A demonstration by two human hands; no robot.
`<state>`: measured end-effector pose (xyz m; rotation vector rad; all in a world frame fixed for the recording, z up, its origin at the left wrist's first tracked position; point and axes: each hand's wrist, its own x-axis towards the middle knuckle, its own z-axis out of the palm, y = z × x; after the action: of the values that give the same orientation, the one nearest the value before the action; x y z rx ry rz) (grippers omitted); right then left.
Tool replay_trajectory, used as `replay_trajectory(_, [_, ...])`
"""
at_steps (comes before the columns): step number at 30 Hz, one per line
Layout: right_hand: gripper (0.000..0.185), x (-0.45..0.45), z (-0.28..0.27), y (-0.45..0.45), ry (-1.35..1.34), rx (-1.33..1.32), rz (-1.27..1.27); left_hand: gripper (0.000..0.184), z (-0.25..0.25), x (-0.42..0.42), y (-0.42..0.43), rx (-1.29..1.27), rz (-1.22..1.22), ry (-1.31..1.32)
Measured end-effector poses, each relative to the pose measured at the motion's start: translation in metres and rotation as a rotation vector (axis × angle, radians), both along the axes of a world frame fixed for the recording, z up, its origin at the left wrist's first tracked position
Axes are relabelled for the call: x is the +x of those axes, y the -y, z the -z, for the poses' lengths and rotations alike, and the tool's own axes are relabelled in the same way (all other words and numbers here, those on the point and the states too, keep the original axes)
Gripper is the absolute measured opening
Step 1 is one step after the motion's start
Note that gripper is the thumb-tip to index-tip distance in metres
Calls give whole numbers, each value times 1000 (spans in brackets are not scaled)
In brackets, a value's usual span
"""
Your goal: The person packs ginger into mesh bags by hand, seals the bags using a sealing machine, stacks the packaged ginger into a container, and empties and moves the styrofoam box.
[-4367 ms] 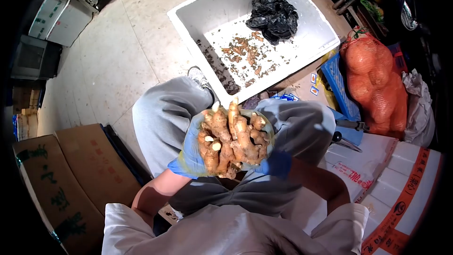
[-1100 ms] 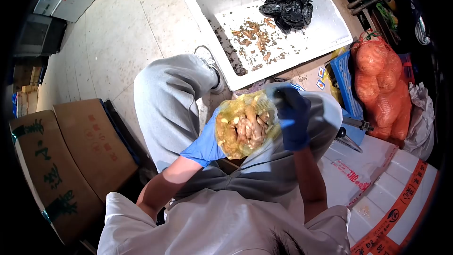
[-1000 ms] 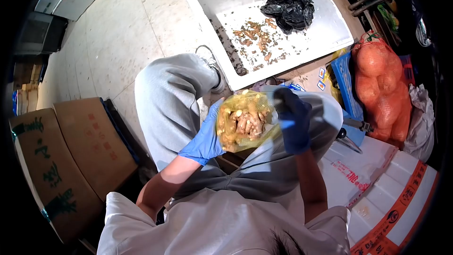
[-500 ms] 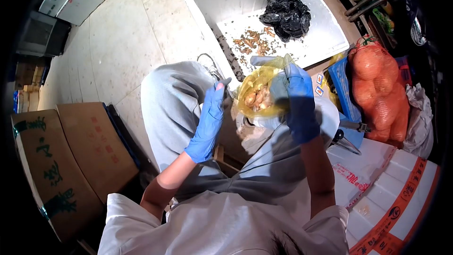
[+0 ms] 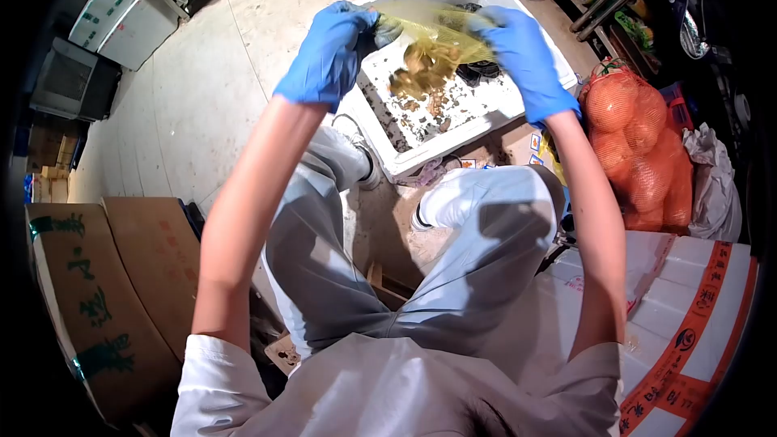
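Note:
A yellow mesh bag (image 5: 441,26) is stretched between my two blue-gloved hands, above the white foam box (image 5: 465,143). Ginger (image 5: 422,65), blurred by motion, hangs in its lower part. My left hand (image 5: 330,48) is closed on the bag's left end, its fingertips partly hidden. On the other side, my right hand (image 5: 522,57) grips the right end with curled fingers. Under the bag, small ginger pieces (image 5: 437,105) and dark crumbs lie on the box floor. A black plastic bag (image 5: 477,71) in the box is mostly covered by the mesh and my right hand.
Cardboard boxes (image 5: 105,299) stand at the left. At the right are a red net sack (image 5: 635,146) of large round items, a crumpled pale bag (image 5: 712,182) and white foam boxes with red tape (image 5: 688,332). White cartons (image 5: 125,20) stand at the upper left.
Both hands have moved forward from over my lap to above the foam box. My left hand, apart from the bag half a second ago, now holds it. The bag is stretched wide between them.

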<state>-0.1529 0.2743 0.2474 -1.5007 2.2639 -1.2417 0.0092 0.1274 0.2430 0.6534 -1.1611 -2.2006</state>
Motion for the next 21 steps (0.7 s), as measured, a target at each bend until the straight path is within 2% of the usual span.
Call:
replay_trajectory(1, [23,5,2,9,-190,106,3,8,3,-11,12,137,35,11])
replay_trajectory(2, [23,-3,2,14,-187,103,13,11,1,-20,23,208,-57,19])
replay_trajectory(3, [23,-17,-1,25,-73,18,9,15,-6,-31,43,268,-148,21])
replay_trajectory(4, [23,-29,-7,34,36,-70,-1,17,11,-40,94,-624,6,291])
replay_trajectory(5, [22,-32,-13,41,-50,-29,109,17,11,-37,113,-922,37,384])
replay_trajectory(6, [23,-28,-17,50,-238,43,113,18,3,-37,124,-1166,46,467])
replay_trajectory(7, [24,-24,-20,57,-419,116,122,19,2,-44,138,-1269,98,515])
replay_trajectory(8, [24,-24,-29,61,-416,109,131,19,9,-56,161,-1395,156,541])
replay_trajectory(10, [25,-29,-57,69,-171,25,81,19,-51,-40,80,-1913,111,945])
replay_trajectory(11, [25,-37,-58,78,-180,19,81,19,-56,-41,66,-1917,100,941])
replay_trajectory(12, [26,-48,-51,89,-301,57,83,18,-59,-44,55,-1128,114,447])
replay_trajectory(13, [28,-60,-43,100,-421,94,88,26,-62,-46,51,-326,117,-19])
replay_trajectory(14, [25,-68,-36,111,-576,-80,178,31,-62,-48,58,-485,162,105])
replay_trajectory(15, [25,-60,-39,100,-581,-83,179,30,-64,-40,55,-668,178,168])
replay_trajectory(17, [27,-32,-44,69,39,-82,112,27,-69,-24,48,-822,331,326])
replay_trajectory(18, [28,-32,-29,70,-84,-31,180,23,-59,-23,53,-836,283,303])
replay_trajectory(21, [29,-10,-5,60,5,26,149,11,-11,-35,61,-794,73,295])
